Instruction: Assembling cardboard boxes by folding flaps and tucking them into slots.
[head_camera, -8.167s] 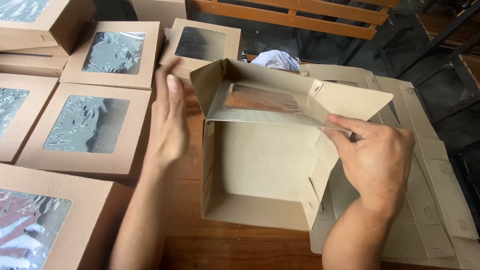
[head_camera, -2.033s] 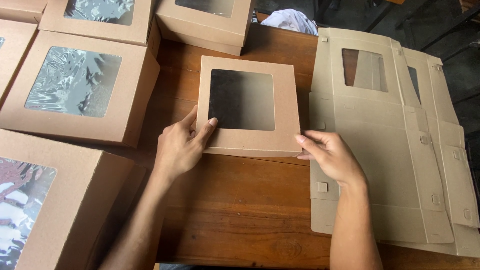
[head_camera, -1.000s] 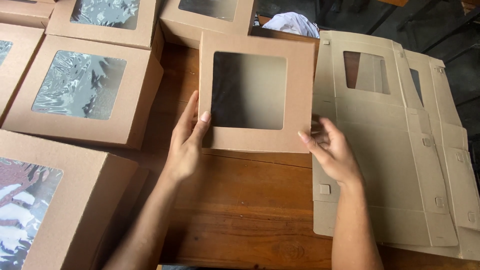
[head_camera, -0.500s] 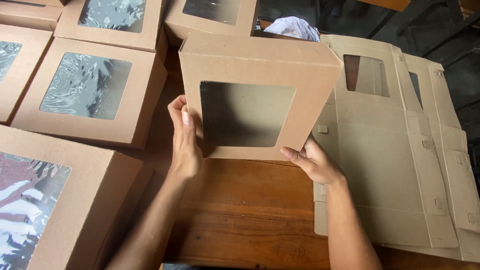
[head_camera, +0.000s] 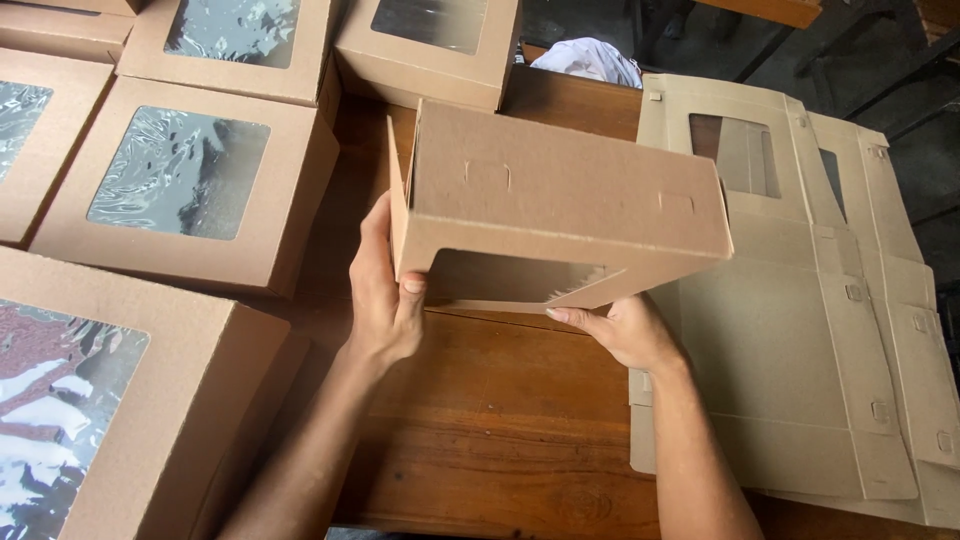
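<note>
Above the wooden surface (head_camera: 500, 420), the left hand (head_camera: 385, 290) pinches the near-left corner of the folded window box (head_camera: 560, 205), tipped on edge, while the right hand (head_camera: 625, 330) props it from beneath. With so light a grip it could slip or its tabs spring open, dropping onto the flat blanks (head_camera: 800, 330) or knocking the finished boxes (head_camera: 190, 185) beyond.

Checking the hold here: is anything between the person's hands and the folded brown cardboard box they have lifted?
Nothing visible: the left hand grips the lifted brown cardboard box at its left edge, the right hand supports it underneath.
</note>
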